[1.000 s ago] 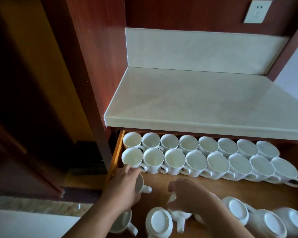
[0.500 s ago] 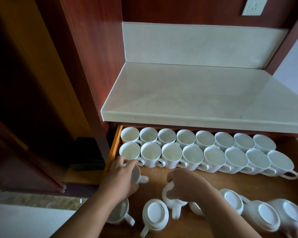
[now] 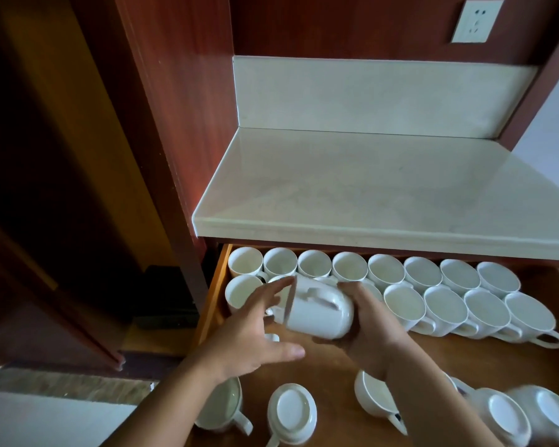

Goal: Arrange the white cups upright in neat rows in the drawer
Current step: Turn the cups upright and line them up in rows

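Now I see the right hand gripping a cup tipped sideways, left hand spread beside its rim.

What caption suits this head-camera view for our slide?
Right hand holds a white cup sideways over the drawer, left hand open beside it, two upright rows behind.

Pale stone countertop, red-brown wood panelling, white wall socket.

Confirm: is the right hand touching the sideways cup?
Touching. Head view: right hand wraps the sideways cup at its base, fingers above and thumb below.
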Tool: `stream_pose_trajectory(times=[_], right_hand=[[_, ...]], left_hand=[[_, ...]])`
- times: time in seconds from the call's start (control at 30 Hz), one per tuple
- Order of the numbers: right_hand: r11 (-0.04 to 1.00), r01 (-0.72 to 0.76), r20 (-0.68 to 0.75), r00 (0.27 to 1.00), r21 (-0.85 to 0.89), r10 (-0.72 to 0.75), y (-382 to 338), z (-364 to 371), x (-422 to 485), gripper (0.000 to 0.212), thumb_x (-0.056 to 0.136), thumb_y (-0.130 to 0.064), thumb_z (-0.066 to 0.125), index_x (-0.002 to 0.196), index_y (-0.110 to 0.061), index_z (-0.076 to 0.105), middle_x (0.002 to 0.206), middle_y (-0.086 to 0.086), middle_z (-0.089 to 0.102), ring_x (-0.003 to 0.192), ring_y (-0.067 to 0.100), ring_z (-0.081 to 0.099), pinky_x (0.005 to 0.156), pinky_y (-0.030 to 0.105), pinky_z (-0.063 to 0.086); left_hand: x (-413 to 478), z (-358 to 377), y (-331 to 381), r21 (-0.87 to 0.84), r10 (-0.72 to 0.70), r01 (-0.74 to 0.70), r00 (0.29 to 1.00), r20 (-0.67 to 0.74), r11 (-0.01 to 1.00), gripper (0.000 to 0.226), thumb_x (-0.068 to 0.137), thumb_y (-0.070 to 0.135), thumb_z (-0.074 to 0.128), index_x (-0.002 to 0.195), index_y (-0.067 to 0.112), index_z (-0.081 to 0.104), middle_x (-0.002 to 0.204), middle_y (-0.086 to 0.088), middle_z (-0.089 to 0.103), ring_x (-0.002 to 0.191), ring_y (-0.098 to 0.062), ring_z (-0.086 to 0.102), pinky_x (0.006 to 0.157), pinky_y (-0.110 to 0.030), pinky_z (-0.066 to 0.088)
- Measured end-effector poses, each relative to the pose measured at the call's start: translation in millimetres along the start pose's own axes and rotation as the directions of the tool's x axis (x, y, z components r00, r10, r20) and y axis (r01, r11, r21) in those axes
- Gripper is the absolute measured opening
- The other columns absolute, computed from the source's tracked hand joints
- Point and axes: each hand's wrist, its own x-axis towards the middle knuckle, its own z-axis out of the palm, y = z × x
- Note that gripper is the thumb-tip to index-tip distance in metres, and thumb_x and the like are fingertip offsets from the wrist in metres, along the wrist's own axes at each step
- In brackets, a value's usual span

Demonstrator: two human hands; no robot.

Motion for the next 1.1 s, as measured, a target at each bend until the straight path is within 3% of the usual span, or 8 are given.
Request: stream_pose_trajectory(times=[0.17, 0.3, 0.43, 0.5, 0.6, 0.83, 1.0, 1.1], right_hand=[[0.997, -0.045, 0.065, 0.997, 0.065, 0.040, 1, 14, -6, 0.041, 0.098, -0.034, 0.049, 0.119, -0.007, 0.072, 0.118, 0.025, 0.071, 0.101, 0.038, 0.071, 0.081, 0.049, 0.057], [0.985, 0.119, -0.017, 0.992, -0.127, -0.122, 3, 7, -4, 0.025, 0.100, -0.020, 0.054, 0.108, -0.006, 0.074, 0.102, 0.013, 0.077, 0.098, 0.031, 0.071, 0.079, 0.042, 0.062], [0.876, 0.352, -0.031, 0.923, -0.330, -0.383, -5, -3, -7, 0.027, 0.100, -0.026, 0.054, 0.110, -0.019, 0.077, 0.107, 0.004, 0.077, 0.100, 0.025, 0.072, 0.085, 0.039, 0.056], [0.750, 0.442, 0.164, 0.893, -0.491, -0.419, -7, -9, -10, 0.031, 0.093, -0.042, 0.063, 0.119, -0.027, 0.073, 0.114, 0.000, 0.075, 0.106, 0.021, 0.070, 0.088, 0.037, 0.055], [0.479, 0.468, 0.365, 0.883, -0.743, -0.296, -3, -13, -11, 0.053, 0.078, -0.043, 0.082, 0.128, -0.036, 0.065, 0.121, -0.009, 0.067, 0.109, 0.007, 0.066, 0.088, 0.024, 0.054], [0.139, 0.328, 0.295, 0.930, -0.934, -0.218, 16, -9, -8, 0.080, 0.062, -0.059, 0.086, 0.133, -0.042, 0.053, 0.124, -0.023, 0.056, 0.111, -0.003, 0.056, 0.092, 0.021, 0.049], [0.086, 0.277, 0.249, 0.937, -0.957, -0.246, 26, -4, -2, 0.077, 0.065, -0.056, 0.084, 0.132, -0.034, 0.053, 0.123, -0.016, 0.055, 0.114, 0.005, 0.052, 0.090, 0.021, 0.045], [0.045, 0.228, 0.211, 0.947, -0.973, -0.241, 35, -7, 6, 0.079, 0.065, -0.053, 0.084, 0.132, -0.029, 0.049, 0.123, -0.012, 0.052, 0.116, 0.011, 0.052, 0.089, 0.024, 0.045]], left_hand=[[10, 5, 23, -0.249, -0.007, -0.022, 0.994, -0.113, 0.968, 0.086, 0.066, 0.036, 0.094, 0.136, 0.055, 0.048, 0.130, 0.007, 0.060, 0.114, -0.019, 0.065, 0.087, -0.040, 0.062], [15, 0, 29, -0.136, -0.017, 0.001, 0.993, -0.119, 0.991, 0.081, 0.060, 0.043, 0.094, 0.128, 0.057, 0.052, 0.123, 0.013, 0.063, 0.110, -0.016, 0.066, 0.086, -0.041, 0.062], [17, -5, 33, 0.198, -0.003, 0.023, 0.995, -0.102, 0.980, 0.088, 0.066, 0.045, 0.092, 0.137, 0.058, 0.043, 0.131, 0.032, 0.046, 0.121, 0.002, 0.049, 0.085, -0.014, 0.049], [17, -1, 34, 0.353, 0.038, -0.010, 0.997, -0.071, 0.936, 0.092, 0.065, 0.049, 0.091, 0.142, 0.054, 0.041, 0.129, 0.036, 0.039, 0.120, 0.007, 0.043, 0.089, -0.009, 0.038], [19, 8, 28, 0.449, 0.071, -0.067, 0.997, 0.007, 0.891, 0.093, 0.061, 0.055, 0.088, 0.142, 0.050, 0.043, 0.132, 0.028, 0.045, 0.117, 0.002, 0.051, 0.098, -0.022, 0.048], [18, 23, -2, 0.605, -0.010, -0.067, 0.992, 0.124, 0.794, 0.111, 0.069, 0.059, 0.087, 0.157, 0.039, 0.022, 0.155, 0.016, 0.034, 0.135, -0.012, 0.046, 0.109, -0.032, 0.044], [17, 20, -5, 0.653, -0.036, -0.095, 0.982, 0.184, 0.751, 0.100, 0.078, 0.048, 0.085, 0.156, 0.037, 0.023, 0.156, 0.015, 0.031, 0.135, -0.014, 0.046, 0.108, -0.034, 0.044], [14, 8, -10, 0.696, -0.016, -0.046, 0.997, 0.082, 0.717, 0.073, 0.087, 0.040, 0.075, 0.150, 0.037, 0.038, 0.148, 0.016, 0.036, 0.130, -0.014, 0.048, 0.103, -0.031, 0.045]])
